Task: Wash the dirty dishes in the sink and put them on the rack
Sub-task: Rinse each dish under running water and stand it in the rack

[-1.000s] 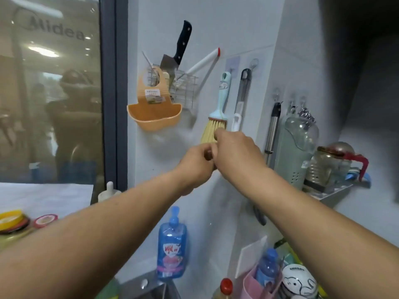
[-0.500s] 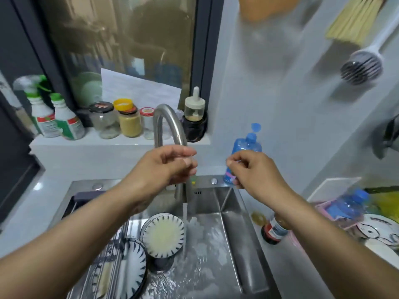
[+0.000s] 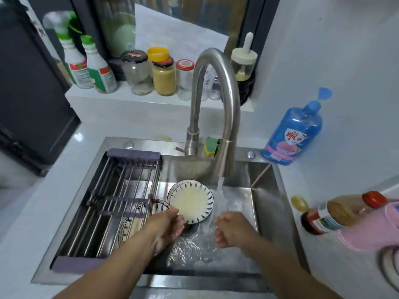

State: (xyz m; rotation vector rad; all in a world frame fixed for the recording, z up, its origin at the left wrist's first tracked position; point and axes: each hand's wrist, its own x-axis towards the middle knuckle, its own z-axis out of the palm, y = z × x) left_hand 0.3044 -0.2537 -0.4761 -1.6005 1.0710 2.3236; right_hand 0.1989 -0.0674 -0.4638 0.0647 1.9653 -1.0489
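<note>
A: Nearest: left grip (image 3: 170,225), fingers curled down at the near rim of the top plate (image 3: 190,201); touching or pinching, impossible to tell. Right grip (image 3: 231,229) just beside, fingers pressed together in a loose fist under the water stream (image 3: 219,190), nothing visible inside.

B: Location of the dirty dishes?

A: Patterned plates stacked low in the sink (image 3: 267,190), just left of the stream, pale residue on the top one. A further dish (image 3: 129,225) lower left, partly hidden beneath the rack (image 3: 121,190). Rack across the sink's left half, no dish on its bars.

B: Likely faults from here?

A: Probably three. Wet fingers on a glazed rim: slip, plate dropped onto the stack, chipping. Hard stream onto a shallow plate: splash over the edge onto the bench (image 3: 32,212). Lower dish lifted straight up: collision with the bars overhead.

B: Farther back?

A: Yellow-green sponge (image 3: 210,145) behind the faucet (image 3: 232,100), blue dish-soap bottle (image 3: 293,130) on the right rear bench, neither in a grip; washing judged barely begun. Jars (image 3: 164,78) and spray bottles (image 3: 95,67) on the window ledge (image 3: 129,100) beyond.
</note>
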